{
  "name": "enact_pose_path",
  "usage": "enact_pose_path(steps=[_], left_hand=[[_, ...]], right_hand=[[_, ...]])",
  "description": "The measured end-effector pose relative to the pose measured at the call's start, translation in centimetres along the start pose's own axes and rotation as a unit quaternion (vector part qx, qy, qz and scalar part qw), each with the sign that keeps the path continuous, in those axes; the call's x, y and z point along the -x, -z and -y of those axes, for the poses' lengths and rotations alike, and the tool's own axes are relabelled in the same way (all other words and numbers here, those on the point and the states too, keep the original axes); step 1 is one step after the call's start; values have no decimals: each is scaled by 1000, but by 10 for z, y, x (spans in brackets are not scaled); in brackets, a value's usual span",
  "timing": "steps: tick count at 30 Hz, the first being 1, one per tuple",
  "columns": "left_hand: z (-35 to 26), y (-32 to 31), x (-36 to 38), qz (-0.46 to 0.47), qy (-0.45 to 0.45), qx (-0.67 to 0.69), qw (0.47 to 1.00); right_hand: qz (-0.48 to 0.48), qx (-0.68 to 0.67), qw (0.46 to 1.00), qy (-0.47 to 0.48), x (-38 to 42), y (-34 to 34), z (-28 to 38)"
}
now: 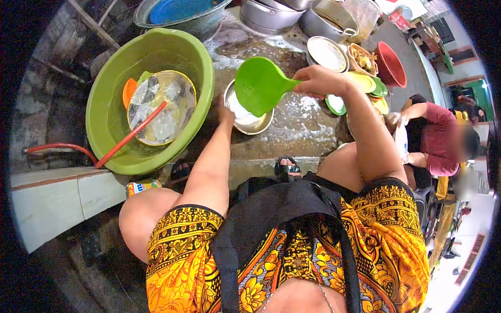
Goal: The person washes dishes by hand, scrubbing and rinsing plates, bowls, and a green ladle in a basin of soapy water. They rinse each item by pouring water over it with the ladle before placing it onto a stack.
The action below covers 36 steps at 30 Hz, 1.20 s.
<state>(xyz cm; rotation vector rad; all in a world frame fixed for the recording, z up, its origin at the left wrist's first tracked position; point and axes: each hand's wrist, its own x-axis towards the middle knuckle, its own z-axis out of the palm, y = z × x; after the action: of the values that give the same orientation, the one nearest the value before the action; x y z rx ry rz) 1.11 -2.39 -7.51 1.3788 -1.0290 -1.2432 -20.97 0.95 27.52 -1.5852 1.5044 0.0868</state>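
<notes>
My right hand is wrapped round the handle of a green plastic dipper, held over a metal bowl on the wet floor. Something white shows inside the bowl. At the bowl's left rim is my left hand, its fingers mostly hidden behind the rim. To the left stands a large green basin with water, a round patterned tray and an orange item in it. A red hose reaches over the basin's edge.
Metal pots and a basin with blue inside stand at the back. Right of the dipper are a white-filled bowl, coloured plates and a red basin. Another person sits at the right.
</notes>
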Motion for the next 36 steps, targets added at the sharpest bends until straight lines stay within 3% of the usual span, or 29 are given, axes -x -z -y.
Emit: enact_pose_path(steps=[1,3,4,5,6,7,10,11,12,14,15,18,20,21,22,23,25,27,29,30,32,33,34,36], left_hand=[[25,0,-16,68,60,180,979],[87,-2,-52,123,243,515,812],[83,-7,-48,86,168,379,906],[51,-7,-31,88,22,162,983],[16,-7,-14,26,-107,-72,991],[16,-11,-17,28,-107,-74,991],[8,-19,-25,-5,3,-31,1000],[-13,-17,-14,-12,-89,-217,972],[-19,-17,-8,-21,-178,-391,903],[-25,-16,-1,-11,-196,-386,901],[-28,-16,0,-1,-211,-383,899],[-54,-27,-6,87,-218,-430,871],[-51,-35,-17,92,-303,-372,873],[-50,-43,-15,111,-272,-246,924],[-57,-41,-12,73,-394,-433,808],[-109,-44,-3,189,-359,-663,629],[-155,-45,18,204,-279,-640,687],[-152,-40,18,175,-378,-593,689],[-160,-31,23,190,-324,-596,710],[-170,-24,31,164,-362,-572,717],[-194,-14,46,142,-411,-546,716],[-205,-9,51,128,-419,-553,709],[-211,-5,55,114,-425,-559,703],[-195,2,43,108,-482,-529,690]], right_hand=[[-2,-1,1000,-2,1,2,-2],[-2,9,1000,3,4,4,-5],[-13,17,1000,1,4,5,-8],[-15,15,1000,0,6,7,-8],[-25,29,999,3,9,8,-6],[-34,42,999,6,10,9,-5],[-56,57,997,0,5,11,-11],[-59,56,997,-1,5,10,-10],[-82,97,992,26,4,9,-8],[-117,173,977,53,-5,8,-17],[-171,261,943,113,-6,5,-19],[-159,343,925,47,-2,-2,-5],[-154,382,911,-11,-4,-9,4],[-219,424,878,26,-2,-13,5],[-242,435,865,63,-1,-16,3],[-228,438,868,48,12,-12,18],[-301,434,846,64,14,-6,12],[-385,429,814,73,25,9,-4],[-380,401,833,33,36,32,-22],[-391,403,827,31,38,41,-36],[-398,342,849,-61,42,54,-67],[-375,299,874,-78,56,53,-75],[-300,279,909,-72,74,50,-85],[-125,96,978,-136,51,35,-150]])
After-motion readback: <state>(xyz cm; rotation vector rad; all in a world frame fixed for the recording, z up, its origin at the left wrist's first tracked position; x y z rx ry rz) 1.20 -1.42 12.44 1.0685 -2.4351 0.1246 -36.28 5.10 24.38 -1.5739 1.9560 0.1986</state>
